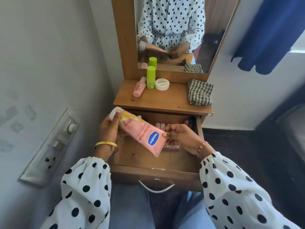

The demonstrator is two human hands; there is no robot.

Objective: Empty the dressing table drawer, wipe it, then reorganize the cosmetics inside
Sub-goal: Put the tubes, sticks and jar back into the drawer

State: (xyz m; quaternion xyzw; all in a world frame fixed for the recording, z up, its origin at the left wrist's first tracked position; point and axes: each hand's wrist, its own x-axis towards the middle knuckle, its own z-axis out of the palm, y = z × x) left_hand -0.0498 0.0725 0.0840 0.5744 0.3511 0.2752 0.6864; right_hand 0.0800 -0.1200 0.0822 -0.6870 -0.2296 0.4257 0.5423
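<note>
Holding pink tube (pixel 142 133) over open drawer (pixel 158 172), frame ctr: left grip (pixel 109 129) wraps cap end, right grip (pixel 179 138) pinches crimp end.

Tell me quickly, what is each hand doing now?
Left hand: grips the cap end of the pink Vaseline tube.
Right hand: pinches the tube's flat end.

**What we can read**

On the pink tube (pixel 142 134) we read "Vaseline" in white on a blue oval, "Gluta-Hya" along its length, and "10X" near the capped end. The white round jar (pixel 162 84) near the back edge of the dressing table top (pixel 161 101) shows "NAIL POLISH" on its lid; we cannot make out the smaller print below.
</note>
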